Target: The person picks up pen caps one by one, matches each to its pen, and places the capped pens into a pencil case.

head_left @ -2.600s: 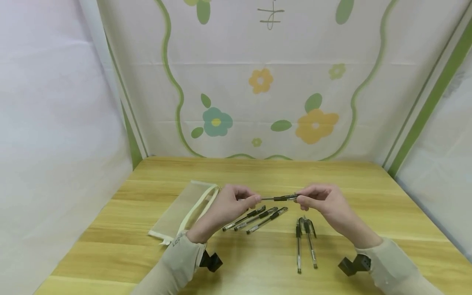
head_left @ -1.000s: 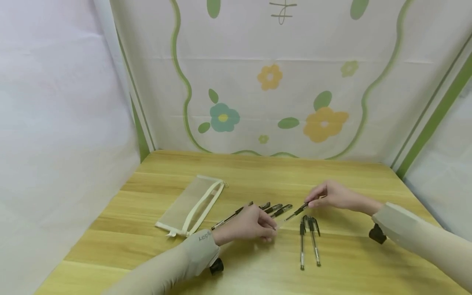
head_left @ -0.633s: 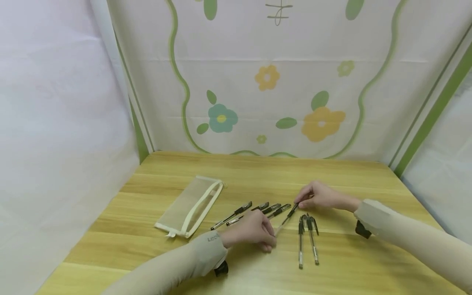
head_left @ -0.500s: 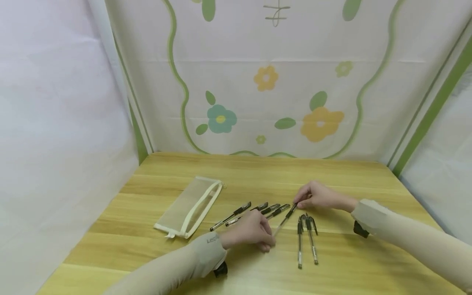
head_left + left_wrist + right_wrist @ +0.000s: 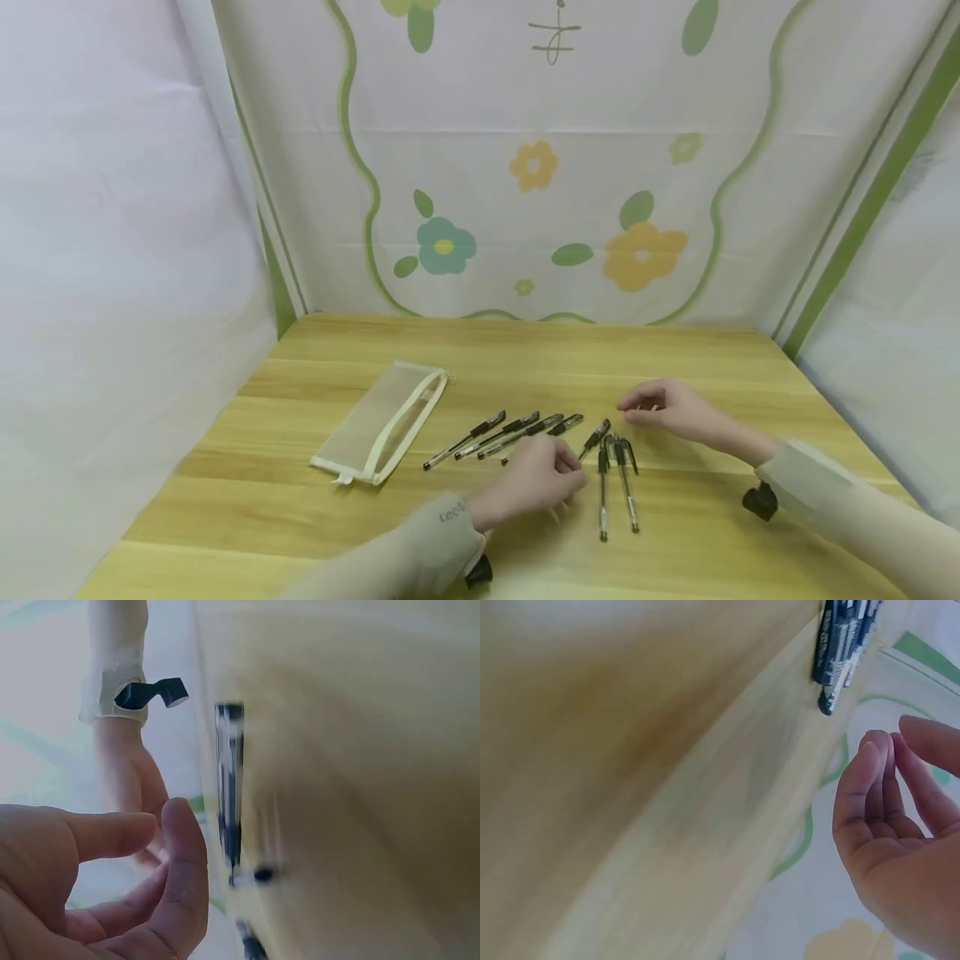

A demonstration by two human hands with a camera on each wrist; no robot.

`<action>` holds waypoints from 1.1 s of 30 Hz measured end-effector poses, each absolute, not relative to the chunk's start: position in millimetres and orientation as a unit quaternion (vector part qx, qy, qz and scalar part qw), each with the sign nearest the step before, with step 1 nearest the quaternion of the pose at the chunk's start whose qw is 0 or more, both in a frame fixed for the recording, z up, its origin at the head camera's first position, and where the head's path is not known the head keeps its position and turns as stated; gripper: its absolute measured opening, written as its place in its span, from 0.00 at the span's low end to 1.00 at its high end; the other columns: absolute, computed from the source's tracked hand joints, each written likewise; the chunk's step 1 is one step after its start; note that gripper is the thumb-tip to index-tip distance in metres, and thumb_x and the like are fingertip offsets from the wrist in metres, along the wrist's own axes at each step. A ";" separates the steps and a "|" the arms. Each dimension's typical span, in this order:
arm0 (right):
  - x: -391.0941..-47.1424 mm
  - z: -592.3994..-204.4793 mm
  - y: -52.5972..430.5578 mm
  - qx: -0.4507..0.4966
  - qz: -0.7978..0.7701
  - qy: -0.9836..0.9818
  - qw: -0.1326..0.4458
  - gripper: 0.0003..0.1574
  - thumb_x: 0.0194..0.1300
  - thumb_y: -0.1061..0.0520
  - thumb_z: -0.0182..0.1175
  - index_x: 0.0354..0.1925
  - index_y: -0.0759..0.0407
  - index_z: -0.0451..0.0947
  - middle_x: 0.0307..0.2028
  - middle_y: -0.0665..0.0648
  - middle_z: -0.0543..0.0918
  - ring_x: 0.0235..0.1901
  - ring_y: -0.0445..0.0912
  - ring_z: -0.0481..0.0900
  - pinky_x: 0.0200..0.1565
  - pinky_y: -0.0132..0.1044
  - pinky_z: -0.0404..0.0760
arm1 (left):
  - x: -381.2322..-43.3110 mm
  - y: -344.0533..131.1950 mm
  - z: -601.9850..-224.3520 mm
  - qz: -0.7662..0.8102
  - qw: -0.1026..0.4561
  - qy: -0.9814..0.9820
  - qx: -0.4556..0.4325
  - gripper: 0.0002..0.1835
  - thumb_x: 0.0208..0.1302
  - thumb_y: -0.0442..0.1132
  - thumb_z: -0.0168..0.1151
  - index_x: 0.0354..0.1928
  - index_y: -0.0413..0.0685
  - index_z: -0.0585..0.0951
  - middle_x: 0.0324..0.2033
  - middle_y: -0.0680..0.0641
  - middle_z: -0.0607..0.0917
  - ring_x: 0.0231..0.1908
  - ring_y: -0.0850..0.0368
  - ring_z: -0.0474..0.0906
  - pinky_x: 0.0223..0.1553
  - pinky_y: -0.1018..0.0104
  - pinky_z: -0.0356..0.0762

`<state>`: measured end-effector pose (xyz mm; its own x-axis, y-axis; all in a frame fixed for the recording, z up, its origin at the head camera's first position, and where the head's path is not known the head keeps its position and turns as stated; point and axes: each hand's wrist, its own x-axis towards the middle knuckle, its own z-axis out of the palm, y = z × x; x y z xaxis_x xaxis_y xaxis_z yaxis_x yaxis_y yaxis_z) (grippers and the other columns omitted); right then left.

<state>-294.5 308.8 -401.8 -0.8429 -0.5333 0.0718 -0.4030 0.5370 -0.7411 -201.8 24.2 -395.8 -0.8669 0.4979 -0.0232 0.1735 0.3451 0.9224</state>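
Note:
My left hand [image 5: 534,479] hovers low over the table with loosely bent fingers and nothing between them, its thumb and fingertips apart in the left wrist view. Just beyond it lies a slim capped pen [image 5: 597,435] with a black grip, its lower end hidden by that hand. My right hand [image 5: 678,412], also holding nothing, is raised to the right of this pen, fingers relaxed. Left of it several similar clear pens [image 5: 480,437] lie slanted in a row, partly covered by the left hand. Two more pens [image 5: 628,496] point toward me on the right.
A beige mesh zip pouch [image 5: 367,421] lies flat at the left, its zipped side gaping. The wooden table [image 5: 315,550] meets a white flowered cloth [image 5: 480,167] at the back. White cloth walls stand at both sides.
Both hands earlier held one pen between them and lowered it beside the row. They have since let it go, and the right hand has drawn back to the right.

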 end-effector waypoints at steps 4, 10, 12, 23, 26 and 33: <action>-281.8 -403.2 317.5 -0.223 -0.437 0.867 0.083 0.20 0.67 0.52 0.65 0.50 0.65 0.81 0.43 0.63 0.84 0.40 0.55 0.82 0.42 0.41 0.82 | -194.0 38.5 -398.2 0.540 0.158 0.802 0.200 0.09 0.59 0.30 0.69 0.40 0.32 0.82 0.23 0.50 0.83 0.20 0.56 0.82 0.21 0.70 0.80; -268.4 -404.5 320.6 -0.207 -0.461 0.857 0.100 0.20 0.66 0.53 0.65 0.50 0.67 0.81 0.43 0.65 0.84 0.40 0.60 0.81 0.42 0.41 0.82 | -191.4 48.4 -400.1 0.567 0.160 0.788 0.179 0.16 0.52 0.26 0.72 0.44 0.29 0.81 0.26 0.50 0.82 0.20 0.59 0.82 0.22 0.69 0.81; -265.5 -404.5 320.1 -0.211 -0.464 0.854 0.104 0.19 0.66 0.54 0.65 0.49 0.67 0.81 0.44 0.65 0.83 0.40 0.59 0.82 0.41 0.42 0.83 | -192.3 49.8 -401.5 0.581 0.160 0.781 0.164 0.18 0.50 0.25 0.73 0.45 0.28 0.81 0.28 0.49 0.83 0.21 0.60 0.82 0.23 0.69 0.81; -265.6 -409.1 324.0 -0.213 -0.499 0.833 0.110 0.19 0.69 0.55 0.63 0.50 0.69 0.81 0.35 0.69 0.82 0.31 0.58 0.80 0.34 0.44 0.81 | -198.1 60.3 -408.8 0.601 0.137 0.777 0.126 0.22 0.45 0.22 0.74 0.47 0.29 0.82 0.31 0.45 0.87 0.18 0.58 0.82 0.22 0.66 0.81; -265.7 -408.7 325.4 -0.214 -0.508 0.826 0.115 0.19 0.69 0.55 0.63 0.49 0.70 0.80 0.34 0.70 0.81 0.30 0.57 0.79 0.34 0.44 0.81 | -199.2 60.9 -408.1 0.602 0.128 0.778 0.129 0.24 0.46 0.22 0.74 0.49 0.27 0.81 0.34 0.44 0.87 0.17 0.57 0.82 0.21 0.66 0.81; -265.2 -405.9 325.3 -0.215 -0.518 0.818 0.126 0.19 0.70 0.56 0.61 0.49 0.72 0.79 0.37 0.73 0.80 0.31 0.58 0.79 0.35 0.46 0.81 | -203.2 60.5 -409.3 0.563 0.115 0.807 0.134 0.26 0.44 0.26 0.77 0.50 0.31 0.81 0.38 0.45 0.86 0.21 0.62 0.83 0.28 0.70 0.81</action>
